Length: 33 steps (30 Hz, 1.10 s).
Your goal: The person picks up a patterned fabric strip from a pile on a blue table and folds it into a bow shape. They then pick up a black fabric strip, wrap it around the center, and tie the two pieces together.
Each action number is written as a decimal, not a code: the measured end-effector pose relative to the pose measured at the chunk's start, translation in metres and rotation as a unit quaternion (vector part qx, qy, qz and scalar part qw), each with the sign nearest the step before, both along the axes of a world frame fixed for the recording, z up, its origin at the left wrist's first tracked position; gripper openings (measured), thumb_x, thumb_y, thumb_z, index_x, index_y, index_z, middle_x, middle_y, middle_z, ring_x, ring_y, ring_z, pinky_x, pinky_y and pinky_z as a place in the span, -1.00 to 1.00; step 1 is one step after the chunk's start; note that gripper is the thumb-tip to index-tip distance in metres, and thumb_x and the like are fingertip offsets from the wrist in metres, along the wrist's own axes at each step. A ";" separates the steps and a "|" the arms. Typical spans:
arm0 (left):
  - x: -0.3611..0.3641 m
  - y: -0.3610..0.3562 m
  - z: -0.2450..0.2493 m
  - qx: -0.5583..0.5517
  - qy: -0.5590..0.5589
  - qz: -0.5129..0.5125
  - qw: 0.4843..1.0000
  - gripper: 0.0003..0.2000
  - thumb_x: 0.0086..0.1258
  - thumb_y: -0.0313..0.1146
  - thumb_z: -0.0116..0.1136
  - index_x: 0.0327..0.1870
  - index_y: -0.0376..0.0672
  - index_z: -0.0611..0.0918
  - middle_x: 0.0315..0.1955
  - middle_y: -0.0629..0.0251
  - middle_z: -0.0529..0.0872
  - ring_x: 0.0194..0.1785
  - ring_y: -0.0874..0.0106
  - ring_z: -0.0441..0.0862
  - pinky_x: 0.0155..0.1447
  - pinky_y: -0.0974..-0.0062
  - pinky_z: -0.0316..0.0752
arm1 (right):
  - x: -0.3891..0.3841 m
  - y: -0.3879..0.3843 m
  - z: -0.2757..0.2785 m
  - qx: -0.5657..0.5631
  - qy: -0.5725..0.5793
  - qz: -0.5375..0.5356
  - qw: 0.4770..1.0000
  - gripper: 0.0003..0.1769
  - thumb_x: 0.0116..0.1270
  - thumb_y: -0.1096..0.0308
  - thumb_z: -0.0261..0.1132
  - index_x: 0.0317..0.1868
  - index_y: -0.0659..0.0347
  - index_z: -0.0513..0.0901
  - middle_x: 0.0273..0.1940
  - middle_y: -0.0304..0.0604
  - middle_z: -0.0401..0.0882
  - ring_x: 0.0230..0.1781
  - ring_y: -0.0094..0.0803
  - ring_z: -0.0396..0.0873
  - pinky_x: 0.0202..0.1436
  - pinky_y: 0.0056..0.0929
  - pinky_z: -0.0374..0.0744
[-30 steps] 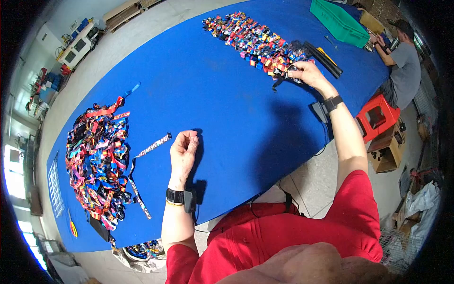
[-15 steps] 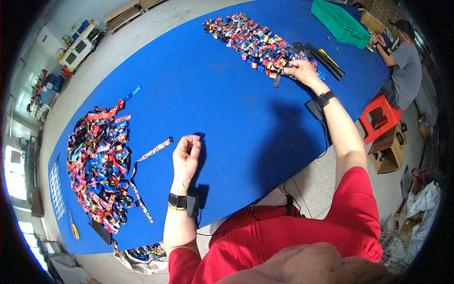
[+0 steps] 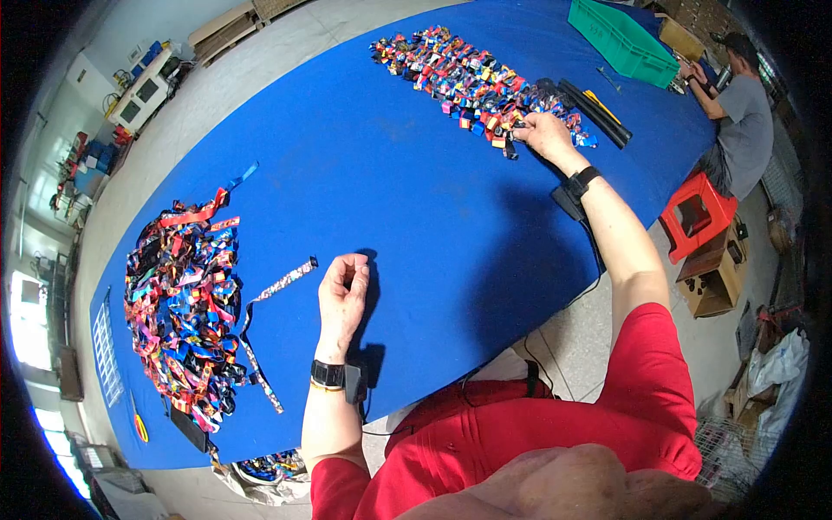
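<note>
My right hand (image 3: 548, 134) is at the near end of a long pile of small folded, colourful straps (image 3: 472, 78). Its fingers are pinched on a dark strap (image 3: 510, 149) at the pile's edge. My left hand (image 3: 343, 290) hovers over or rests on the blue cloth, fingers curled and thumb close to them, with nothing visible in it. Left of it lies a single patterned strap (image 3: 282, 282) with a dark end, bent toward a large tangled heap of loose colourful straps (image 3: 182, 303).
Blue cloth (image 3: 390, 191) covers the table. Black bars (image 3: 596, 114) lie beside the folded pile, near a green crate (image 3: 624, 43). Yellow-handled scissors (image 3: 140, 426) are at the left edge. A person (image 3: 741, 121) works at the far right by a red stool (image 3: 693, 217).
My right hand has shifted slightly, and the dark strap end hanging below it has moved. The thumb and fingers of my left hand have parted a little. The heap stays in place.
</note>
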<state>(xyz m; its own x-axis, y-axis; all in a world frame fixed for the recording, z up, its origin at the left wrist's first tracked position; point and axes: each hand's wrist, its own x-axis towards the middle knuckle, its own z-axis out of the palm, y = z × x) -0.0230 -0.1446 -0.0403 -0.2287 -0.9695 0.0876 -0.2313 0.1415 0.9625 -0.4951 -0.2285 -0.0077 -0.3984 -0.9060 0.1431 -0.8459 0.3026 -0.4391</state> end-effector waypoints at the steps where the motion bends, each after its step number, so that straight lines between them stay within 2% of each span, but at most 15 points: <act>1: 0.000 0.000 0.001 -0.004 -0.005 0.001 1.000 -0.90 0.53 -0.48 0.20 -0.02 -0.20 0.65 -0.29 0.54 0.64 -0.23 0.70 0.52 -0.07 0.68 0.48 | 0.002 0.000 0.001 0.002 0.003 -0.005 1.000 -0.65 0.19 -0.03 0.51 -0.19 0.04 0.81 -0.27 -0.06 0.77 -0.16 -0.08 0.74 -0.07 -0.11 0.61; 6: -0.001 0.000 0.001 -0.009 -0.001 0.002 1.000 -0.90 0.53 -0.49 0.20 -0.02 -0.21 0.65 -0.28 0.53 0.65 -0.23 0.69 0.54 -0.06 0.68 0.49 | 0.007 -0.002 0.003 0.025 0.031 -0.031 0.999 -0.59 0.23 -0.05 0.48 -0.21 0.13 0.76 -0.23 0.00 0.76 -0.10 -0.02 0.73 -0.03 -0.04 0.62; 9: 0.000 0.000 -0.001 0.001 0.010 0.000 1.000 -0.89 0.53 -0.49 0.20 -0.01 -0.22 0.65 -0.27 0.52 0.65 -0.21 0.69 0.54 -0.06 0.68 0.49 | 0.012 -0.002 0.004 0.015 0.057 -0.049 0.997 -0.54 0.23 -0.05 0.48 -0.16 0.20 0.67 -0.19 0.05 0.75 -0.08 0.02 0.72 -0.03 -0.01 0.61; 12: 0.000 0.000 -0.001 0.000 0.011 0.001 1.000 -0.89 0.53 -0.49 0.20 -0.01 -0.22 0.65 -0.27 0.52 0.65 -0.21 0.69 0.54 -0.05 0.68 0.49 | 0.008 -0.004 -0.004 -0.008 0.073 -0.061 0.995 -0.55 0.20 -0.02 0.52 -0.10 0.11 0.62 -0.24 -0.03 0.74 -0.14 -0.04 0.72 -0.11 -0.06 0.59; 15: 0.000 0.000 0.001 0.001 0.003 0.001 1.000 -0.89 0.52 -0.48 0.20 -0.01 -0.22 0.65 -0.27 0.52 0.65 -0.21 0.69 0.54 -0.05 0.68 0.49 | 0.009 -0.002 -0.002 -0.017 0.051 -0.060 0.997 -0.53 0.20 0.01 0.53 -0.08 0.13 0.59 -0.22 -0.02 0.74 -0.12 -0.04 0.72 -0.10 -0.06 0.59; 18: 0.000 0.000 0.001 -0.005 -0.013 0.005 1.000 -0.89 0.52 -0.48 0.20 -0.02 -0.22 0.65 -0.27 0.51 0.65 -0.21 0.69 0.54 -0.05 0.67 0.49 | 0.009 0.001 0.003 -0.030 0.042 -0.059 0.997 -0.53 0.25 0.06 0.50 -0.03 0.21 0.59 -0.16 0.08 0.74 -0.05 0.03 0.72 -0.01 -0.01 0.61; 22: -0.001 0.000 -0.001 -0.010 0.003 0.008 1.000 -0.89 0.50 -0.48 0.20 -0.03 -0.23 0.65 -0.28 0.50 0.66 -0.22 0.68 0.55 -0.05 0.66 0.50 | 0.004 0.002 0.000 -0.085 0.045 -0.047 0.994 -0.60 0.26 0.09 0.49 -0.10 0.17 0.59 -0.36 -0.13 0.66 -0.27 -0.22 0.69 -0.17 -0.19 0.59; 25: 0.001 0.000 -0.002 -0.005 0.001 0.001 1.000 -0.89 0.54 -0.44 0.21 -0.01 -0.21 0.65 -0.22 0.51 0.68 -0.16 0.68 0.55 0.00 0.65 0.47 | 0.041 0.018 0.024 -0.082 -0.012 -0.021 0.996 -0.66 0.28 0.11 0.46 -0.16 0.16 0.61 -0.37 -0.16 0.67 -0.28 -0.26 0.69 -0.19 -0.22 0.60; 26: 0.001 0.000 -0.002 -0.007 0.002 0.001 1.000 -0.89 0.53 -0.45 0.20 -0.02 -0.21 0.65 -0.24 0.51 0.68 -0.18 0.68 0.55 -0.02 0.66 0.48 | 0.056 0.024 0.027 -0.108 -0.048 0.025 0.993 -0.67 0.28 0.09 0.45 -0.21 0.16 0.62 -0.37 -0.19 0.67 -0.31 -0.33 0.67 -0.21 -0.26 0.59; 27: 0.001 -0.001 -0.002 -0.009 0.003 0.001 1.000 -0.88 0.52 -0.47 0.20 -0.02 -0.22 0.65 -0.26 0.50 0.67 -0.20 0.68 0.55 -0.03 0.66 0.49 | 0.075 0.027 0.031 -0.106 -0.088 0.072 0.988 -0.71 0.29 0.14 0.47 -0.25 0.15 0.60 -0.40 -0.30 0.62 -0.35 -0.50 0.60 -0.23 -0.38 0.57; 29: 0.001 -0.001 -0.004 -0.005 0.012 -0.003 1.000 -0.88 0.52 -0.47 0.20 -0.02 -0.22 0.65 -0.26 0.50 0.67 -0.20 0.68 0.55 -0.04 0.66 0.49 | 0.108 0.031 0.031 -0.108 -0.181 0.222 0.952 -0.72 0.34 0.13 0.44 -0.31 0.14 0.61 -0.39 -0.30 0.65 -0.33 -0.53 0.63 -0.20 -0.41 0.59; 31: 0.002 -0.002 -0.006 0.006 0.027 -0.010 1.000 -0.89 0.54 -0.45 0.21 -0.01 -0.21 0.64 -0.23 0.51 0.68 -0.16 0.67 0.55 0.00 0.66 0.47 | 0.156 0.046 0.046 -0.123 -0.296 0.371 0.872 -0.73 0.41 0.22 0.40 -0.38 0.16 0.56 -0.41 -0.40 0.55 -0.35 -0.67 0.53 -0.25 -0.55 0.53; 33: 0.001 -0.001 -0.004 0.008 0.024 -0.007 1.000 -0.89 0.53 -0.48 0.19 -0.01 -0.23 0.64 -0.26 0.50 0.67 -0.19 0.68 0.56 -0.03 0.66 0.50 | 0.200 0.067 0.078 -0.070 -0.390 0.458 0.796 -0.74 0.45 0.29 0.37 -0.40 0.17 0.56 -0.40 -0.43 0.52 -0.35 -0.70 0.50 -0.28 -0.58 0.49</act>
